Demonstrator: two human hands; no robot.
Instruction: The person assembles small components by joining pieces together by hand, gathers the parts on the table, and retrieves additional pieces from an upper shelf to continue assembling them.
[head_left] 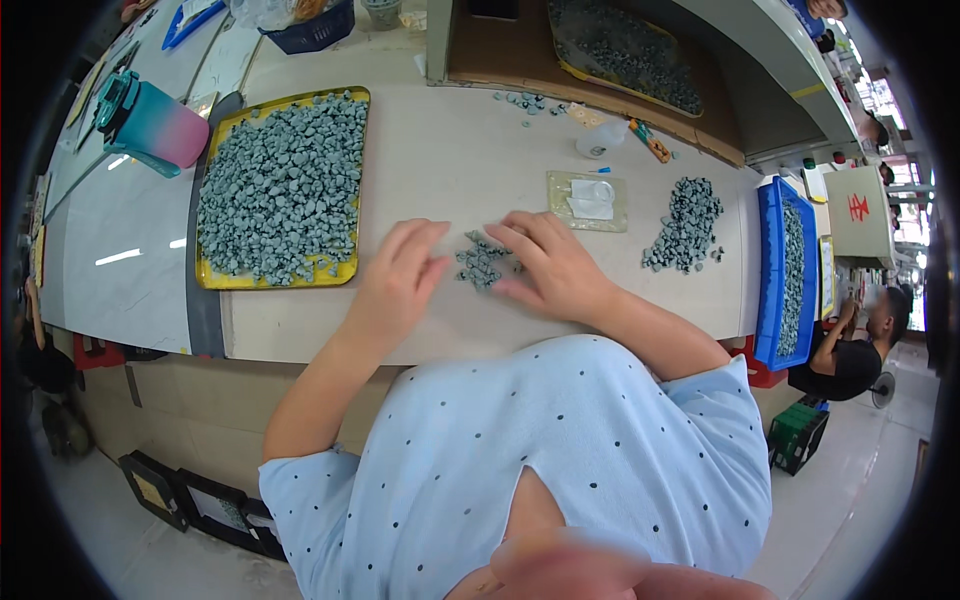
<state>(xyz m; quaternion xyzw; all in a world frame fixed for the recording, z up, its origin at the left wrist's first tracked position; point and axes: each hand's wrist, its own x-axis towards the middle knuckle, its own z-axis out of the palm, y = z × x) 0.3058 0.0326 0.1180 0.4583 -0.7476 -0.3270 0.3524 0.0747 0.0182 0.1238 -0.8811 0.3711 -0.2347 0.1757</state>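
2 hands (400,265) (560,268) flank pieces (481,262) (perhaps touching), tray edge (345,274) apart.

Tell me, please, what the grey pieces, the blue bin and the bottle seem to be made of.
Pieces: perhaps stone or plastic; chunky and mottled, but too small to tell.
Blue bin: probably smooth plastic, given its evenly coloured, moulded-looking walls.
Bottle: smooth, teal-to-pink body, metal or plastic; its chunky lid looks plastic.
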